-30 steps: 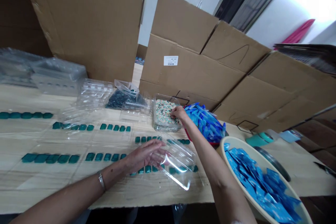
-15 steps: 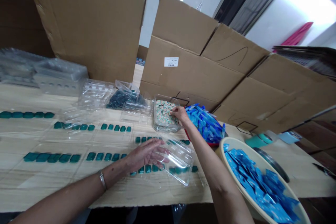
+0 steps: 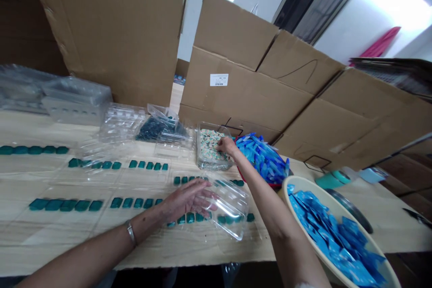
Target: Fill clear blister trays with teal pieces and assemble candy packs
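My left hand (image 3: 191,199) holds a clear plastic tray (image 3: 231,204) by its left edge, fingers spread behind it. The tray is tilted above the table, over some green pieces. My right hand (image 3: 226,145) reaches into a clear plastic box (image 3: 213,163) filled with small pale pieces with green marks (image 3: 209,141). Its fingertips are pinched together among these pieces, and whatever lies between them is too small to make out. Rows of dark green blocks (image 3: 69,205) lie in clear trays spread over the table.
A red basket of blue slim packets (image 3: 258,155) stands right of the box. Nearer is a cream tub (image 3: 286,189) with blue sachets (image 3: 332,229). Stacked clear trays (image 3: 123,121) and a bag of dark pieces (image 3: 157,128) lie at the back, before cardboard (image 3: 249,99).
My right hand has shifted slightly left within the box of small pieces. My left hand and its tray stay nearly where they were.
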`<state>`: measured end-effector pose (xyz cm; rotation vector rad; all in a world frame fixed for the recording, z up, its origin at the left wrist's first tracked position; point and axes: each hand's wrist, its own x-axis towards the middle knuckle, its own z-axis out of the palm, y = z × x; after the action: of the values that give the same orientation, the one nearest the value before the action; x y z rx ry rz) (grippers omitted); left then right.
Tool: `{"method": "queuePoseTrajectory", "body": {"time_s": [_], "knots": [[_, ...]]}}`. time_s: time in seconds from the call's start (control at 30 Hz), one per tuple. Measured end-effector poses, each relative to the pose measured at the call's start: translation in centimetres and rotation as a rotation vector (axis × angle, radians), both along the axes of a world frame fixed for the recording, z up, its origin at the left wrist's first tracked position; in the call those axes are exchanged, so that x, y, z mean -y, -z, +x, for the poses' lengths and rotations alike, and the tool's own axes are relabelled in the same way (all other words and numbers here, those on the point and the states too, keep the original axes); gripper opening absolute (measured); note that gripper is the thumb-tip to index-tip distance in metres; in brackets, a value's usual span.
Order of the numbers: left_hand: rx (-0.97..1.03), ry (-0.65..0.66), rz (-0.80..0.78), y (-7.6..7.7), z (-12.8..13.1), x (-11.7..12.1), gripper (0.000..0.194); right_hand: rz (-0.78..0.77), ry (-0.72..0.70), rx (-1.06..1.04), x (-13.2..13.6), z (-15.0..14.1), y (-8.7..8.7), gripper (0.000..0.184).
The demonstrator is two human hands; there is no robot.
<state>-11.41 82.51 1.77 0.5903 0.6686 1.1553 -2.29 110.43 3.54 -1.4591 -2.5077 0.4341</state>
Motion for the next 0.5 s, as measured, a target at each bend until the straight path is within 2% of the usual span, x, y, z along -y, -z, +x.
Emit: {"method": "queuePoseTrajectory", "body": {"time_s": [0.17, 0.27, 0.5], "knots": [[0.015, 0.006, 0.016, 0.07, 0.0, 0.1, 0.039, 0.068, -0.024, 0.021, 0.76, 0.39, 0.43, 0.023], [0.016, 0.006, 0.02, 0.17, -0.04, 0.06, 0.038, 0.028, -0.073, 0.015, 0.63, 0.59, 0.28, 0.017], [0.01, 0.011, 0.023, -0.03, -0.11, 0.09, 0.036, -0.072, -0.107, -0.06, -0.11, 0.9, -0.31, 0.021]]}}
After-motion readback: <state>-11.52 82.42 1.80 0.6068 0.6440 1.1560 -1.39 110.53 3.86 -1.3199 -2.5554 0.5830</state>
